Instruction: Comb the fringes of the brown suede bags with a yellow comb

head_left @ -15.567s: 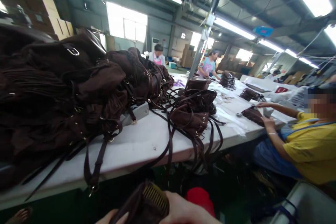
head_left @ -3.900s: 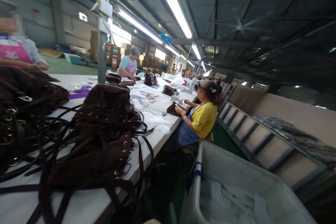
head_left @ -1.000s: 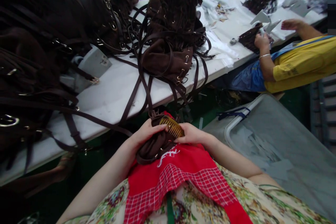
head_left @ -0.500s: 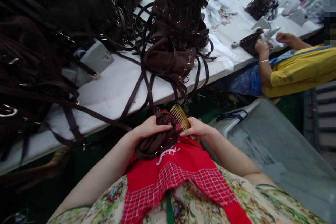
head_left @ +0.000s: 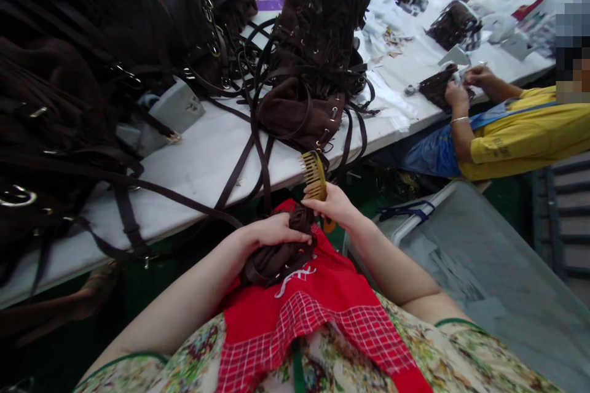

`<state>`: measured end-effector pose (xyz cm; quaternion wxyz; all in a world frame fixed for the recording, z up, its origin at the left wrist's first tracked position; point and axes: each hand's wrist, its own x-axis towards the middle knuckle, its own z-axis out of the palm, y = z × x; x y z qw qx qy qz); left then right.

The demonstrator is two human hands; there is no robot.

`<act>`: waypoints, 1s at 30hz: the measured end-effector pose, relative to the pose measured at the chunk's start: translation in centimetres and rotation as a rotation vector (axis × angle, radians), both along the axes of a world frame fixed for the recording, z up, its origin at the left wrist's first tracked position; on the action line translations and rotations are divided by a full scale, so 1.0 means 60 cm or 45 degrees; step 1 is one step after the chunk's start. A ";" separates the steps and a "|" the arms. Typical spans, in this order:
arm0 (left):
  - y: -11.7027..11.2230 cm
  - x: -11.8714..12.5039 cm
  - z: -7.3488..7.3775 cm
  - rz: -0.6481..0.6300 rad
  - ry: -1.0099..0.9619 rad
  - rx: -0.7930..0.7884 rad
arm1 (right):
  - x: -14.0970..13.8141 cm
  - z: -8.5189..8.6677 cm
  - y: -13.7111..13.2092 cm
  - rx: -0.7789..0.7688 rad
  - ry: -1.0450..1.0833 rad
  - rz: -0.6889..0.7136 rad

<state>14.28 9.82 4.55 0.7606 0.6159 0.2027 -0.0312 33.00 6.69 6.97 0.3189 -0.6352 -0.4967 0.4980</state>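
Note:
A dark brown fringed bag [head_left: 270, 267] rests on my lap against the red apron [head_left: 295, 288]. My left hand [head_left: 279, 230] is closed over its upper side, thumb pressed on the fringe. In my right hand [head_left: 336, 204] is a yellow-brown wide-toothed comb [head_left: 314, 175], gripped near its handle and raised upright above the bag. The comb's teeth point left and stand apart from the fringe. Part of the comb's handle shows below my fingers. The bag's underside is hidden by my hand and the apron.
Brown bags with straps and buckles are piled at the left of the white table [head_left: 184, 166]. A stack of fringed bags [head_left: 318, 31] stands ahead, straps hanging over the edge. To the right are a grey bin [head_left: 498, 245] and a co-worker in a yellow shirt [head_left: 525, 135] handling another bag.
My right hand has lifted the comb up and away from the bag's fringe. My left hand has shifted slightly right and down with the bag. The co-worker's hands have come closer together.

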 end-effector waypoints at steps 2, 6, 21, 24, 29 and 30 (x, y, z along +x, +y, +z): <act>-0.001 -0.020 -0.007 0.168 -0.037 -0.243 | 0.006 0.009 -0.009 0.240 -0.281 -0.011; -0.009 -0.045 -0.019 0.491 -0.076 -0.567 | -0.005 0.022 -0.050 0.414 -0.635 0.276; -0.035 -0.023 0.013 0.338 0.192 0.362 | -0.027 -0.024 -0.046 0.387 -1.509 0.543; -0.041 -0.017 0.015 0.360 0.299 0.628 | -0.026 0.000 -0.053 0.431 -1.513 0.528; -0.049 -0.003 0.025 0.326 0.327 1.111 | -0.026 0.046 -0.065 0.500 -1.533 0.517; -0.050 -0.001 0.028 0.265 0.307 1.184 | -0.025 0.046 -0.065 0.497 -1.538 0.525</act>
